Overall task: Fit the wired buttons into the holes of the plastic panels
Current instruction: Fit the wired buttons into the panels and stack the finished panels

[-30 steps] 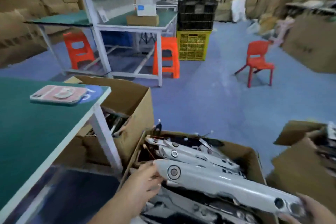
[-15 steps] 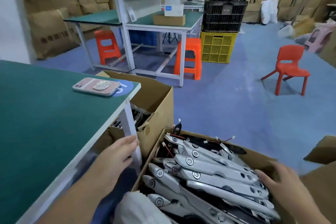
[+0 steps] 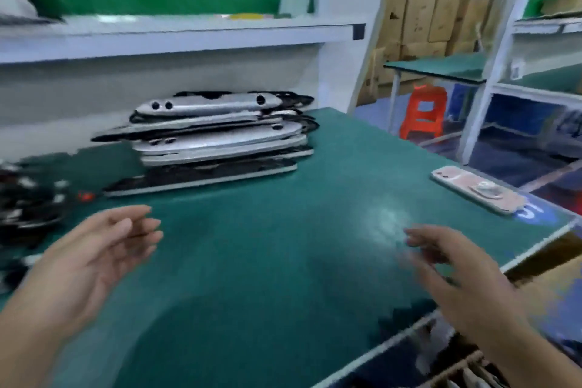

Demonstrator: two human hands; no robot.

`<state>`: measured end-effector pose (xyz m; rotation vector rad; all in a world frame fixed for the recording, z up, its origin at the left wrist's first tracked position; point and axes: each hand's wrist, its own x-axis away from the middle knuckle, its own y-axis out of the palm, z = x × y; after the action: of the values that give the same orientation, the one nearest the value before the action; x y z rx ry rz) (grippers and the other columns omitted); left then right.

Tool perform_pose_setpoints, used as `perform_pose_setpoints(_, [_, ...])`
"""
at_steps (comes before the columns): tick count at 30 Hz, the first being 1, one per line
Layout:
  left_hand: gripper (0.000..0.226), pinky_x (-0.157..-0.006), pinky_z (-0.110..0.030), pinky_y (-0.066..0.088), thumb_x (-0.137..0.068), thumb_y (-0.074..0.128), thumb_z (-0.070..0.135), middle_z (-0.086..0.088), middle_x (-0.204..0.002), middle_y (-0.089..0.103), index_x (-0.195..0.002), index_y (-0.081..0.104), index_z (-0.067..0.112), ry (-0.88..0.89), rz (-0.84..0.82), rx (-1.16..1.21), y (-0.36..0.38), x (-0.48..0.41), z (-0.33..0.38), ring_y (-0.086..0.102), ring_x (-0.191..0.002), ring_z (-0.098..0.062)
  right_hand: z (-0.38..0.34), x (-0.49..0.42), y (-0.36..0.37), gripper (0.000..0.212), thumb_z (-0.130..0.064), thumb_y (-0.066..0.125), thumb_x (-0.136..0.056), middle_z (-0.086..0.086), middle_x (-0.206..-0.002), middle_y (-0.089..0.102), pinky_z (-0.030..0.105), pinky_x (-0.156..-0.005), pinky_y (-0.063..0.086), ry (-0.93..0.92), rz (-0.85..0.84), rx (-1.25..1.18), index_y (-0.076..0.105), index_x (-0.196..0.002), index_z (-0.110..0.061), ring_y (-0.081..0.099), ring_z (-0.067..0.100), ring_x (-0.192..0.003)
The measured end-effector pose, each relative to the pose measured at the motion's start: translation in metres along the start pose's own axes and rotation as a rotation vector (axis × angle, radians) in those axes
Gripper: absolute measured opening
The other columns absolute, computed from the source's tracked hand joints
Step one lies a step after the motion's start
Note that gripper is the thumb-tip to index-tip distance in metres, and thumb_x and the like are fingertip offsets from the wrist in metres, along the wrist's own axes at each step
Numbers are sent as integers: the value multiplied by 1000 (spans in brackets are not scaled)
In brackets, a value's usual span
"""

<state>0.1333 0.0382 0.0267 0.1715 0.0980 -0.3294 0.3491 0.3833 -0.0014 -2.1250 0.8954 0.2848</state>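
The left hand and right hand are hovering empty, fingers relaxed, near the stack of panels; the person should be lifting only its top panel, squarely.

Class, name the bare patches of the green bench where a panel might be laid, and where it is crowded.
Bare: the bench mat between left hand and right hand, before the panel stack; also between stack and phone. Crowded: the left edge, with blurred dark wired parts.
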Motion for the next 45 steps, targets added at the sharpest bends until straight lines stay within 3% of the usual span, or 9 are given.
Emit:
perform_pose_setpoints(9, [26,-70,-25,54,-96,45,2,4,-72,70,-92,65,19,35,550,-183,-83,12,-5,65,-64,-4,-68,-140,205,28,-21,50,-93,0,-122,55,35,-90,39,-198,-198,314,60,-119,-20,48,23,-114])
perform_pose_setpoints(17, [34,-66,-9,48,-89,51,-11,6,-63,60,-89,68,18,107,401,-362,-64,12,-24,65,-65,-8,-68,-193,262,37,-42,44,-95,-6,-143,35,43,-101,34,-143,-256,623,48,-131,-44,29,23,-129])
perform_pose_setpoints(23, [30,-71,-15,49,-88,54,-9,7,-70,68,-84,66,18,73,406,-359,-72,9,-29,65,-70,-6,-68,-196,265,23,-38,39,-97,-13,-132,47,42,-108,15,-208,-313,577,59,-108,-37,32,14,-128])
perform_pose_setpoints(26, [30,-74,-9,43,-88,58,-2,6,-87,69,-88,65,27,110,470,-433,-78,7,-27,61,-77,2,-79,-182,248,20,-31,35,-95,-14,-91,59,45,-109,10,-330,-226,487,52,-85,-32,53,15,-102])
perform_pose_setpoints(29, [27,-74,-6,40,-90,61,14,8,-114,59,-106,57,35,132,613,-511,-84,3,-20,55,-89,13,-85,-172,216,22,-34,35,-93,-13,-74,53,35,-85,28,-321,-190,398,44,-73,-29,53,19,-79])
perform_pose_setpoints(32, [57,-88,-16,39,-91,61,24,14,-133,42,-139,35,37,89,600,-407,-89,3,-15,50,-110,7,-81,-156,187,14,-36,41,-93,-13,-75,58,31,-65,37,-242,-481,149,50,-82,-35,51,4,-68])
perform_pose_setpoints(37, [23,-72,-32,58,-90,60,18,-6,-101,66,-110,55,27,41,458,-39,-70,12,-11,69,-83,-17,-75,-124,155,11,-48,41,-90,-21,-85,61,19,-71,40,-284,-642,138,52,-91,-49,55,-2,-76])
perform_pose_setpoints(41, [11,-70,-40,58,-91,60,20,-3,-81,67,-100,57,16,-16,473,-24,-51,15,-14,68,-67,-17,-70,-100,148,62,-93,26,-61,-31,-103,42,23,-86,31,-444,-611,426,35,-113,-60,46,-1,-105])
perform_pose_setpoints(45, [18,-77,-34,55,-98,45,29,1,-98,66,-97,63,26,-2,542,-135,-52,8,-12,64,-83,-10,-61,-94,144,92,-94,25,-53,-23,-111,52,28,-90,34,-422,-457,507,46,-127,-43,48,9,-112])
